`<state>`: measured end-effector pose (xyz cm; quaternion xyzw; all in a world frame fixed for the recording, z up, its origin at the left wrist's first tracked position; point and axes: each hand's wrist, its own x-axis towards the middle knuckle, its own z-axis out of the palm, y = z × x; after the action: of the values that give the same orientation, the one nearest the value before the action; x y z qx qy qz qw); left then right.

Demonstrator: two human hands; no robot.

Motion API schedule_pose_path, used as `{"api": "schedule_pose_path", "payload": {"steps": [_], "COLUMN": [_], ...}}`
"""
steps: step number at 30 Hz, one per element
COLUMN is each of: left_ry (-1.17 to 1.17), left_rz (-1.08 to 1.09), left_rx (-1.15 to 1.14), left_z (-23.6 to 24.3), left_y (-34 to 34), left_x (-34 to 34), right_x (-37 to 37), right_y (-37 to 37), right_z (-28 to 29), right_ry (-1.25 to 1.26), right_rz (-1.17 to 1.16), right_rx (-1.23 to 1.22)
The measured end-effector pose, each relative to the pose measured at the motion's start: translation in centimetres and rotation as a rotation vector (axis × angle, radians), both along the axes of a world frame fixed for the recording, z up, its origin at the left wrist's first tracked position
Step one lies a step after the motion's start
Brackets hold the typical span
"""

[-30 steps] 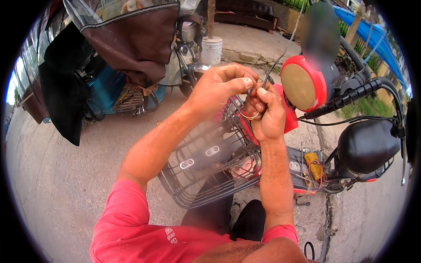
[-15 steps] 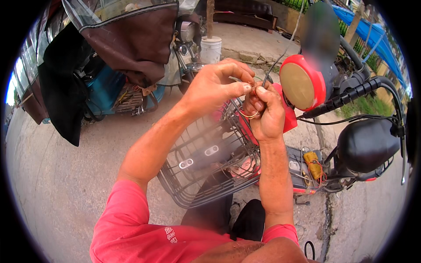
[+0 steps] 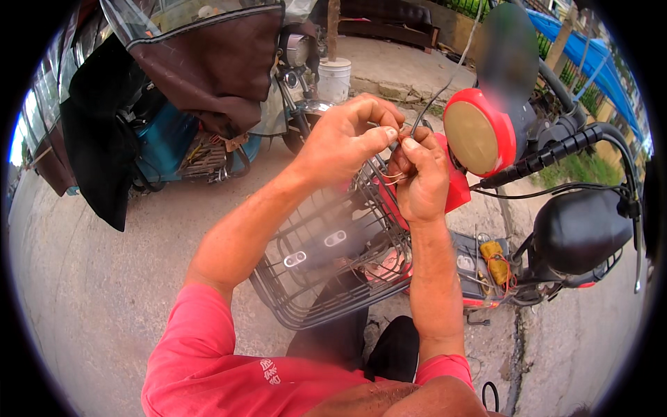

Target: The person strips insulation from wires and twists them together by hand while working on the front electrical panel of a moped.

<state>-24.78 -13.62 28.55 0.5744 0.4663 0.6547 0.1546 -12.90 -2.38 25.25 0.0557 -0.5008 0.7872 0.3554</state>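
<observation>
Above the wire basket [image 3: 333, 311], my two hands meet fingertip to fingertip. My left hand [image 3: 342, 139] pinches the end of a thin wire, and small reddish strands show between thumb and forefinger. Closed around the same wire is my right hand [image 3: 422, 177], its thumb pressed on the forefinger. From there a dark cable [image 3: 436, 95] runs up and away to the far side. Pale wire loops [image 3: 394, 178] stick out at the left of my right hand. The exact joint between the fingertips is mostly hidden.
Right of my hands is a red scooter's round lamp [image 3: 478, 132], with a dark handlebar [image 3: 549, 163] behind. A black seat [image 3: 583, 231] and a yellow taped bundle [image 3: 495, 262] with wires lie lower right. A covered blue three-wheeler [image 3: 167, 149] stands left, a white bucket [image 3: 334, 80] beyond.
My left fingers have curled in slightly and shifted along the wire. My right thumb and fingers have turned a little, and the cable above them has swung slightly.
</observation>
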Motion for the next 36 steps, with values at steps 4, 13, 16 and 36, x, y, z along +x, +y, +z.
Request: {"api": "schedule_pose_path", "payload": {"steps": [4,13,16,36], "left_ry": [0.023,0.012,0.043,-0.033], "left_rz": [0.013,0.073,0.081,0.016], "left_rx": [-0.015,-0.083,-0.082,-0.039], "left_z": [-0.1,0.3,0.3,0.4], "left_y": [0.0,-0.4,-0.4,-0.5], "left_x": [-0.7,-0.2,-0.2,-0.4], "right_x": [-0.3,0.1,0.0,-0.1], "right_y": [-0.5,-0.3,-0.7,-0.7], "right_z": [0.0,0.6,0.9,0.5], "right_ry": [-0.019,-0.054,-0.074,-0.057], "right_rz": [-0.115,-0.079,-0.152,-0.141], "right_rx": [0.016,0.073,0.109,0.056]}}
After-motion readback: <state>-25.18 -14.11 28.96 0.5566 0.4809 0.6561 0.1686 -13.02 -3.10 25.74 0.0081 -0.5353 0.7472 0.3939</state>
